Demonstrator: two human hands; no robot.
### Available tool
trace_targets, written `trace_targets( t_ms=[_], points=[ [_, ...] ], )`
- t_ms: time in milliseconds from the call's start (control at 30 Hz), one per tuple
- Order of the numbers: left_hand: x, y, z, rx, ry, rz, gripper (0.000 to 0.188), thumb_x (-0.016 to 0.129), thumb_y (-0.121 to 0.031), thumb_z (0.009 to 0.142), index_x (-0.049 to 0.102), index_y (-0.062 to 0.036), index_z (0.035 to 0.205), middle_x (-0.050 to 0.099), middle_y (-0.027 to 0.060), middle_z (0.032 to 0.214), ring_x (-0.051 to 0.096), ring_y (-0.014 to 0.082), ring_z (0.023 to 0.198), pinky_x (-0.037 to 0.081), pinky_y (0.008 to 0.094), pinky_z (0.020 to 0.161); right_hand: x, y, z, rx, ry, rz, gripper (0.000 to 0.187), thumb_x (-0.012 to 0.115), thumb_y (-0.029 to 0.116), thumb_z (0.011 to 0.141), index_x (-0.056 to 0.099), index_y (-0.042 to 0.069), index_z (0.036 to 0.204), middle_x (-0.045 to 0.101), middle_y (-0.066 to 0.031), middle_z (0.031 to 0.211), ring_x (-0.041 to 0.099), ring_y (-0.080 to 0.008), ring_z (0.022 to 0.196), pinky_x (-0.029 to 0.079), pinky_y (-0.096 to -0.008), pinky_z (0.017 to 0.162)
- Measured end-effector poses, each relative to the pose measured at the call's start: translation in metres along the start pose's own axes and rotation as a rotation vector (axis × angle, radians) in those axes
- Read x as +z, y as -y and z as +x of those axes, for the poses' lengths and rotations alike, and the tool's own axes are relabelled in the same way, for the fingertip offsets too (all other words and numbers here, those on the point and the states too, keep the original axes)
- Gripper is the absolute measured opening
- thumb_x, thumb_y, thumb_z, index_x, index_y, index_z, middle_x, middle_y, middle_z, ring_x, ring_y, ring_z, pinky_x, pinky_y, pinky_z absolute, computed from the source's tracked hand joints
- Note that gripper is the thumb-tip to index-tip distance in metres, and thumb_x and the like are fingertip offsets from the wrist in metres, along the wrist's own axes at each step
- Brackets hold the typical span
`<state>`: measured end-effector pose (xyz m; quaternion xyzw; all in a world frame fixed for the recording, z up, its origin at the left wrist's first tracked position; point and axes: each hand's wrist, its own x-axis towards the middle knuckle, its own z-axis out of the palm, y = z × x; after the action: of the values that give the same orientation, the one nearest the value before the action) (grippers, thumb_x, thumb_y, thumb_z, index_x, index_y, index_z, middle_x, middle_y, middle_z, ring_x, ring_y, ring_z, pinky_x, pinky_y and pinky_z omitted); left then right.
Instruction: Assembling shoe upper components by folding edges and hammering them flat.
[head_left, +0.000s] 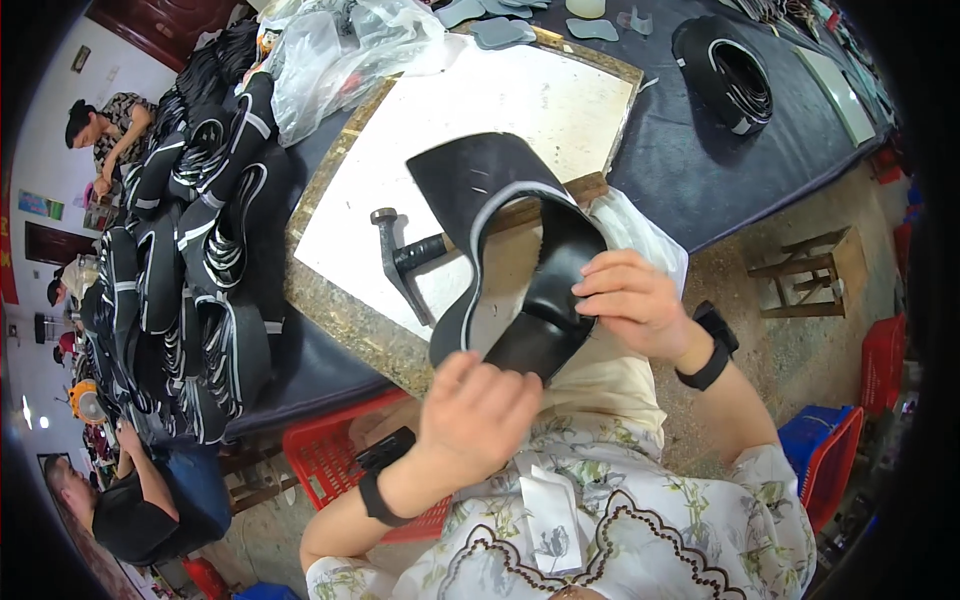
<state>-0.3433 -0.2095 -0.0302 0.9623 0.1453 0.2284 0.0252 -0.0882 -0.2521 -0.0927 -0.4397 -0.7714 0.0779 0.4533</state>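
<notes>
A curved black shoe upper (482, 170) with a pale trim along its edge is held up in front of me, over the near part of the white-topped board (345, 225). My left hand (480, 415) grips its near left edge with bent fingers. On the right, my right hand (632, 300) pinches the side wall, fingertips over the shiny black lining (555, 300). Just left of the upper lies a hammer (405, 262) with a dark wrapped handle, the handle's far end partly hidden behind the upper.
Stacked black uppers (185, 270) cover the table's left side, beside a clear plastic bag (345, 60). A rolled bundle of uppers (725, 80) lies far right. Red crates (320, 455) and a wooden stool (815, 275) stand below. Two people work at the left.
</notes>
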Motion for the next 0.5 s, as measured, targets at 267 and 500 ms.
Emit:
trace_targets(
  t_ms=[267, 500],
  points=[
    [-0.035, 0.027, 0.050, -0.302, -0.416, -0.057, 0.024, 0.069, 0.002, 0.073, 0.064, 0.0024, 0.096, 0.055, 0.0075, 0.066, 0.053, 0.0229, 0.055, 0.042, 0.0341, 0.055, 0.015, 0.067, 0.108, 0.596, -0.377, 1.118, 0.059, 0.069, 0.013, 0.087, 0.042, 0.001, 0.138, 0.051, -0.0125, 0.130, 0.047, -0.0251, 0.121, 0.042, -0.0375, 0.097],
    [-0.068, 0.040, 0.057, -0.057, -0.359, 0.075, 0.048, 0.074, -0.010, 0.075, 0.059, 0.0030, 0.119, 0.066, 0.0147, 0.101, 0.063, 0.0309, 0.095, 0.049, 0.0383, 0.081, 0.017, 0.053, 0.136, 0.931, 0.019, 1.172, 0.024, 0.048, 0.012, 0.093, 0.062, -0.005, 0.102, 0.066, -0.0088, 0.081, 0.063, -0.0133, 0.064, 0.051, -0.0259, 0.055]
  ],
)
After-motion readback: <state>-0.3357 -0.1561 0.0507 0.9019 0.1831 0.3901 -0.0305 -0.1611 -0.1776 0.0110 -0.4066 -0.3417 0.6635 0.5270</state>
